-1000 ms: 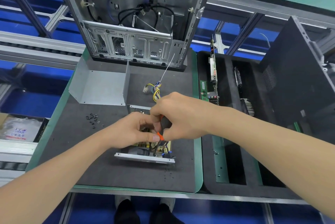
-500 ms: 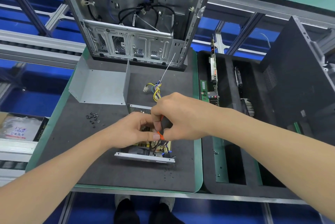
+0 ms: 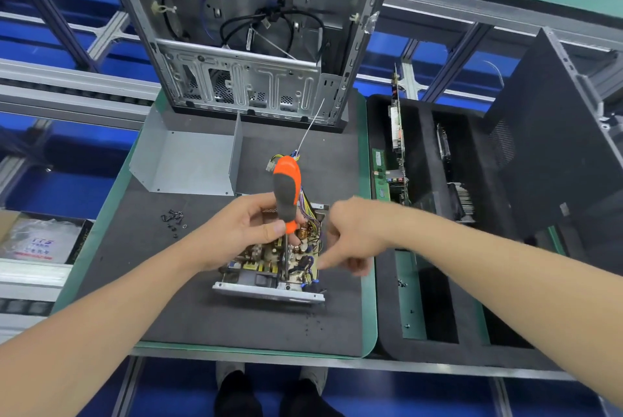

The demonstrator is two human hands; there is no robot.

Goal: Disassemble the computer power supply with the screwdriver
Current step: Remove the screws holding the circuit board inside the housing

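The open power supply [image 3: 266, 292] lies on the dark mat [image 3: 236, 325], its circuit board and coloured wires [image 3: 312, 212] exposed. An orange and grey screwdriver [image 3: 286, 184] stands upright with its tip down on the board near the front plate. My left hand [image 3: 242, 231] grips the lower end of its handle with thumb and fingers. My right hand [image 3: 354, 234] is off the tool, just right of the power supply. Its fingers are loosely curled and blurred, one reaching toward the board's right edge, with nothing visible in them.
The removed grey metal cover [image 3: 188, 163] lies behind the power supply on the left, with several loose black screws [image 3: 173, 217] nearby. An empty computer case [image 3: 249, 79] stands at the mat's far edge. To the right, a black foam tray [image 3: 438, 315] holds circuit boards, beside a black side panel [image 3: 546, 147].
My right hand has let go of the screwdriver handle and moved right. The handle now stands uncovered, held by my left hand alone.
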